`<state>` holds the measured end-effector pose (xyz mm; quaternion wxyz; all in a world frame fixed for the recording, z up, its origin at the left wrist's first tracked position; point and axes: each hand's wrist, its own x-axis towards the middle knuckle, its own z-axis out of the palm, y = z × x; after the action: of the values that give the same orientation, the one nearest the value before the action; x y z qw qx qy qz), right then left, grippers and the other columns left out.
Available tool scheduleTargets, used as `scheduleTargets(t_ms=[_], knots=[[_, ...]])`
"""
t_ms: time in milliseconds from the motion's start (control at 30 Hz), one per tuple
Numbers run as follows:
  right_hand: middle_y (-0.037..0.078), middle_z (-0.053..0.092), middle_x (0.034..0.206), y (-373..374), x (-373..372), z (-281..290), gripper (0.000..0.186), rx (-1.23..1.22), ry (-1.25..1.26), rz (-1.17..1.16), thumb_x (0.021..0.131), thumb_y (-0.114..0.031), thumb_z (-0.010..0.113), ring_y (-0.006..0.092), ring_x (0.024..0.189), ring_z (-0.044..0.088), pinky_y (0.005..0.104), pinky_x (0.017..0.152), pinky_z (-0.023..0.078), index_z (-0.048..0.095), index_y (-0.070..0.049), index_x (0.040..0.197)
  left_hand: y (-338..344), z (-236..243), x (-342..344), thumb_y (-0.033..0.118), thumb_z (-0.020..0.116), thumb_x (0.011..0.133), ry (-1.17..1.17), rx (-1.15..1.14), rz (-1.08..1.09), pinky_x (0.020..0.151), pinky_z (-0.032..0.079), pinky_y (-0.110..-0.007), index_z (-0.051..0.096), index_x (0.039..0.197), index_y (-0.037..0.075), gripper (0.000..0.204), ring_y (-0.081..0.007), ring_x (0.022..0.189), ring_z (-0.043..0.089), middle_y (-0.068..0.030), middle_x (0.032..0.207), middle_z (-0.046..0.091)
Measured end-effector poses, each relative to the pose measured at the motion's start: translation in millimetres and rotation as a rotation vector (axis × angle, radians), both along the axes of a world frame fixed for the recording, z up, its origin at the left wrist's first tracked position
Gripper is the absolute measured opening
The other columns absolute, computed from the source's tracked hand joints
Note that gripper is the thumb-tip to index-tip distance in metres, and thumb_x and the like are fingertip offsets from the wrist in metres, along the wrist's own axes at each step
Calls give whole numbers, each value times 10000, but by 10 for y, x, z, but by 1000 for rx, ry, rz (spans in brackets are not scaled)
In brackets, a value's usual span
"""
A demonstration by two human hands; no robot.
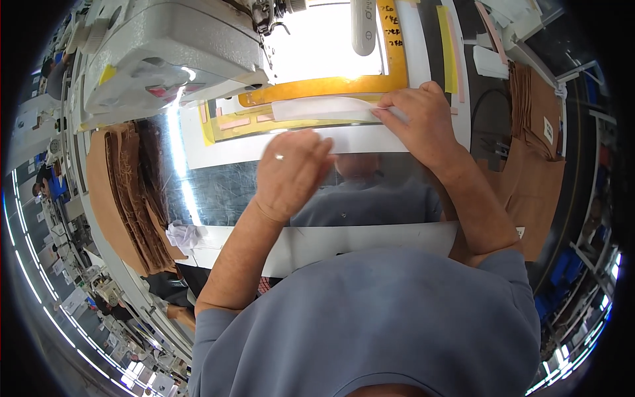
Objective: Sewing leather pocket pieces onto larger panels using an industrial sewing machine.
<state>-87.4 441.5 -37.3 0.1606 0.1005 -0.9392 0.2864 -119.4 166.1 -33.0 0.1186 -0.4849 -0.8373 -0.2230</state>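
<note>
A white strip of thin material (317, 109) lies lengthwise over a yellow-edged, see-through template (304, 124). At its right end, my right hand (423, 122) pinches the strip between thumb and fingers. Nearer to me, my left hand (294, 173) hovers over the shiny metal plate (225, 188), just below the template. A ring shows on it, and its fingers are curled in and slightly blurred. Whatever they hold, if anything, is hidden. Pink pieces (235, 123) sit on the template's left part. An orange frame (324, 88) runs along the template's far side.
A large white sewing machine head (178, 53) overhangs the far left. Stacked brown pieces (122, 198) lie at the left, with more brown pieces (532, 109) at the right. A white crumpled cloth (182, 237) rests near the left corner. A white rod-shaped device (363, 30) hangs over the bright area.
</note>
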Motion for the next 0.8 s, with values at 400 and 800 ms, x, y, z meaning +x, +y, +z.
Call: scheduleTargets(t_ms=[400,800], knots=[[53,689,1141,-152,251,203,323,250,221,-14,811,-227,815,215,1039,644,391,877,436,694,-88,1076,191,-99,-186,788,489,893,-209,-266,56,1203,272,-586,359,1548,-55,1076,-413,1424,438,-268,1499,475],[189,500,1508,-259,383,-6,849,291,-197,27,926,-582,613,339,1443,440,611,1242,182,433,5,1513,161,-90,-273,813,453,892,-124,-294,129,1203,250,-575,377,1550,-23,1066,-392,1461,404,-255,1544,451]])
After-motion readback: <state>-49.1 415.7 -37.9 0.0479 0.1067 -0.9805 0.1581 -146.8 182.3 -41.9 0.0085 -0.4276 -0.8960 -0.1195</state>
